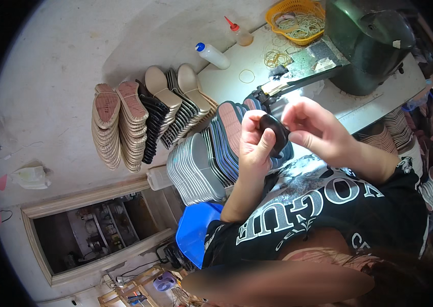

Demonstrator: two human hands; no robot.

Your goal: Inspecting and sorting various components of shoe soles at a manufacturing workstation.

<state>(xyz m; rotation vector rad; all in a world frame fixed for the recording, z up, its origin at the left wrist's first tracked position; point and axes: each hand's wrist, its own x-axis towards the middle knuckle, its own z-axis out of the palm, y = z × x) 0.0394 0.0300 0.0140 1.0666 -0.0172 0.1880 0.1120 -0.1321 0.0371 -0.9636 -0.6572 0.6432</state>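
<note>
In front of my chest, my left hand (257, 140) grips a black curved piece (276, 134), with the thumb pressed on its near face. The piece is smooth and rounded, like part of a shoe; its exact kind does not show. My right hand (312, 127) is at the piece's right edge, fingers curled and thumb brought in toward them. Whatever those fingertips pinch is too small or hidden. Just beyond both hands is the lit head of a green sewing machine (306, 69). Banded shoe soles with pinkish-brown tops (229, 125) stand stacked beside my left hand.
More sole stacks stand to the left: grey (193, 166), beige (106, 133) and black (154, 123). On the white table (255, 64) are a blue-capped bottle (212, 55), a red-tipped bottle (239, 33) and a yellow basket (294, 37) of rubber bands. A blue bin (193, 230) is by my left elbow.
</note>
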